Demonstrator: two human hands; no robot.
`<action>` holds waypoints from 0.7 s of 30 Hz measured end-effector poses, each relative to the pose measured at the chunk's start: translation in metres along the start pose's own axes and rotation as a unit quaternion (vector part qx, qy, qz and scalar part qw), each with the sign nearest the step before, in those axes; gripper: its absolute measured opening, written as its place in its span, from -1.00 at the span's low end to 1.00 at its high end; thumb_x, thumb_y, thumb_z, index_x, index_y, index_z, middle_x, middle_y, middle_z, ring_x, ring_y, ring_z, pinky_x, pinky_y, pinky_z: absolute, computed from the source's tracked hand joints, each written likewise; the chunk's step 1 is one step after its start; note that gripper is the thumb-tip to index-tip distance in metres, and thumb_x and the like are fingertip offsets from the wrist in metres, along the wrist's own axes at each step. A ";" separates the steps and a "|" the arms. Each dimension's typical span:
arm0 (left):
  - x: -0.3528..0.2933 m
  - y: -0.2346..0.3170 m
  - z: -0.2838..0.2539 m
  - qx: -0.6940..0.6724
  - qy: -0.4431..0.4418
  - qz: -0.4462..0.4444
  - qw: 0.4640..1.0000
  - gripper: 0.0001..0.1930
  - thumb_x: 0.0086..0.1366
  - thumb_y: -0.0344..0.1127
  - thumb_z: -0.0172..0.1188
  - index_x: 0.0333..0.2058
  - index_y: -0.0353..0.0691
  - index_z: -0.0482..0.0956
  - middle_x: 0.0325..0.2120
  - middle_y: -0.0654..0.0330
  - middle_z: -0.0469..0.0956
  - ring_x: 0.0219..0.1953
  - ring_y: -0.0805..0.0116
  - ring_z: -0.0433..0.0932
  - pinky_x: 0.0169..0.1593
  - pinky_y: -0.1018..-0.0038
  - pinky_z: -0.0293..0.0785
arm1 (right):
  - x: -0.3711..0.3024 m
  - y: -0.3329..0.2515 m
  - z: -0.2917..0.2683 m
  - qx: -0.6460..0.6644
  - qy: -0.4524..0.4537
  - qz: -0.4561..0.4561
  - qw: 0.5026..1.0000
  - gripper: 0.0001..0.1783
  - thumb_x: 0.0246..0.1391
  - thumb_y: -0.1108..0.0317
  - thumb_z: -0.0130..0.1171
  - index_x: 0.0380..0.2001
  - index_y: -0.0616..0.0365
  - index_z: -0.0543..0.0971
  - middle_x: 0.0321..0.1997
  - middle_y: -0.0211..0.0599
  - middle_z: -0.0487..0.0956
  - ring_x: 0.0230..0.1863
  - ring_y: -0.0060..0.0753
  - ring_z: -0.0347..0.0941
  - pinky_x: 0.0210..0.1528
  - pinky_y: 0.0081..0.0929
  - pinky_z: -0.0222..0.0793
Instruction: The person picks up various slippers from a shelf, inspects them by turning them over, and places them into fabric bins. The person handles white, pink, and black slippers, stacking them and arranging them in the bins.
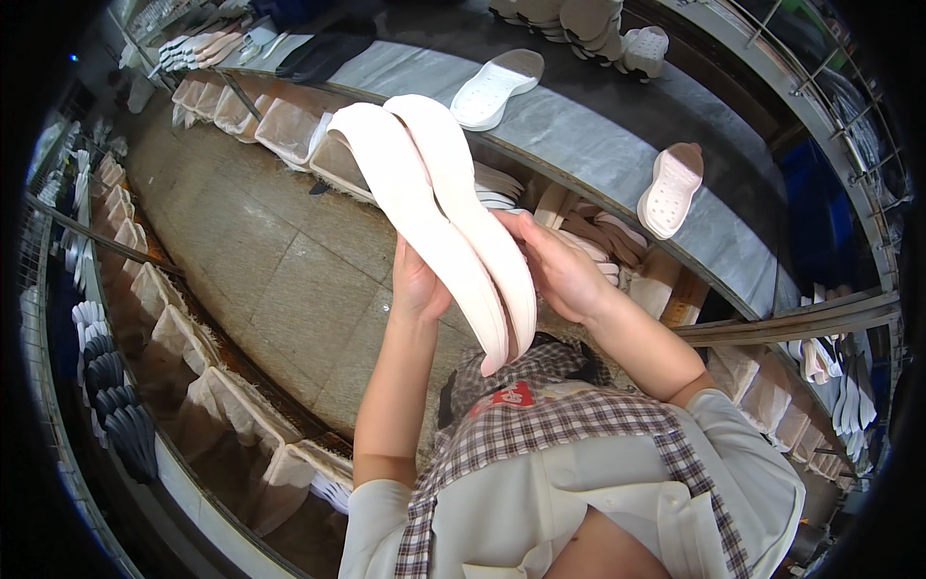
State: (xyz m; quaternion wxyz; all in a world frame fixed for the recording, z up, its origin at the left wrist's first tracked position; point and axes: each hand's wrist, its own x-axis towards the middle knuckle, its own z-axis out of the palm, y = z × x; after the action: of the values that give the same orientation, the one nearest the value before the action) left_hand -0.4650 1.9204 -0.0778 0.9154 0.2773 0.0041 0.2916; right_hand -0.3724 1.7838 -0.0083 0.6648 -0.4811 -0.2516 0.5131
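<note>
Two pale, cream-white shoe soles (424, 198) are held up in front of me, side by side with their long edges together. My left hand (419, 280) is closed on their left side, its fingers partly hidden behind them. From the right, my right hand (558, 262) grips the same pair, thumb along the edge and the other fingers mostly out of sight. The soles tilt, with the near ends low toward my checked apron (559, 425) and the far ends raised toward the bench.
A grey bench (579, 145) runs across the far side, carrying a white sole (497, 89) and a pinkish sole with holes (671, 190). Stacked soles (603, 236) sit on a shelf beneath it. Cloth-lined bins (231, 405) line the left, beside dark soles (121, 415).
</note>
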 end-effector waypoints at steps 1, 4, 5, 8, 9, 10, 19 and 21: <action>0.000 0.002 0.002 0.004 -0.013 0.004 1.000 -0.50 0.36 -0.06 -0.09 0.12 -0.31 0.25 -0.05 -0.01 0.45 -0.08 0.21 0.52 -0.09 0.30 0.56 | 0.000 -0.001 0.001 -0.007 -0.010 -0.005 1.000 -0.44 0.34 0.06 -0.38 0.17 0.26 0.26 0.20 -0.18 0.32 0.21 -0.36 0.23 0.25 -0.34 0.12; -0.001 0.006 0.006 0.001 -0.050 0.015 0.999 -0.47 0.32 -0.12 -0.01 0.17 -0.28 0.22 0.03 -0.05 0.40 -0.02 0.18 0.50 -0.12 0.30 0.61 | -0.001 -0.003 0.004 -0.033 -0.033 -0.020 0.999 -0.46 0.34 0.06 -0.37 0.18 0.21 0.27 0.21 -0.22 0.29 0.22 -0.38 0.20 0.23 -0.36 0.10; -0.002 0.007 0.007 -0.013 -0.063 0.014 0.998 -0.46 0.32 -0.12 -0.01 0.18 -0.27 0.20 0.04 -0.06 0.38 -0.01 0.16 0.49 -0.11 0.29 0.61 | -0.002 -0.004 0.004 -0.043 -0.036 -0.021 0.998 -0.46 0.34 0.06 -0.37 0.19 0.19 0.27 0.21 -0.24 0.28 0.22 -0.40 0.19 0.22 -0.38 0.09; 0.003 0.010 0.006 -0.041 -0.052 0.023 0.997 -0.44 0.33 -0.10 -0.03 0.21 -0.24 0.14 0.07 -0.10 0.34 0.03 0.12 0.46 -0.11 0.27 0.62 | -0.005 -0.004 0.007 -0.075 -0.050 -0.051 0.995 -0.48 0.34 0.10 -0.35 0.18 0.23 0.28 0.24 -0.20 0.26 0.26 -0.37 0.16 0.25 -0.30 0.09; 0.004 0.011 0.004 -0.028 -0.044 0.037 0.998 -0.44 0.33 -0.09 -0.04 0.22 -0.23 0.13 0.07 -0.12 0.33 0.03 0.10 0.45 -0.10 0.27 0.62 | -0.006 -0.004 0.008 -0.076 -0.048 -0.045 0.995 -0.48 0.34 0.11 -0.35 0.18 0.22 0.28 0.24 -0.20 0.26 0.26 -0.38 0.15 0.25 -0.31 0.08; 0.005 0.011 0.003 -0.056 -0.058 0.037 0.996 -0.44 0.34 -0.08 -0.06 0.22 -0.22 0.12 0.07 -0.13 0.32 0.04 0.07 0.44 -0.10 0.27 0.62 | -0.006 -0.004 0.009 -0.081 -0.050 -0.047 0.994 -0.49 0.34 0.11 -0.34 0.18 0.21 0.28 0.25 -0.20 0.26 0.26 -0.38 0.15 0.25 -0.31 0.08; 0.004 0.012 0.001 -0.044 0.010 0.045 0.998 -0.46 0.35 -0.02 -0.09 0.21 -0.16 0.16 0.06 -0.07 0.34 -0.05 0.13 0.49 -0.19 0.29 0.64 | -0.004 -0.002 0.007 -0.152 -0.096 -0.117 0.977 -0.53 0.24 0.25 -0.02 0.16 0.23 0.29 0.21 -0.22 0.20 0.22 -0.38 0.16 0.19 -0.42 0.16; 0.002 0.014 0.004 -0.041 0.008 0.045 0.998 -0.48 0.35 -0.03 -0.10 0.20 -0.13 0.18 0.04 -0.05 0.36 -0.05 0.15 0.49 -0.20 0.30 0.64 | -0.004 -0.001 0.008 -0.142 -0.102 -0.115 0.978 -0.50 0.20 0.25 0.04 0.16 0.23 0.29 0.20 -0.23 0.20 0.22 -0.38 0.16 0.17 -0.43 0.20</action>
State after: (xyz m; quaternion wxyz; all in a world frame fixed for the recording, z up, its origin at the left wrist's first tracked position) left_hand -0.4705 1.9290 -0.0669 0.9118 0.2375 -0.0126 0.3347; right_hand -0.3799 1.7830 -0.0038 0.6149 -0.4838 -0.4419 0.4387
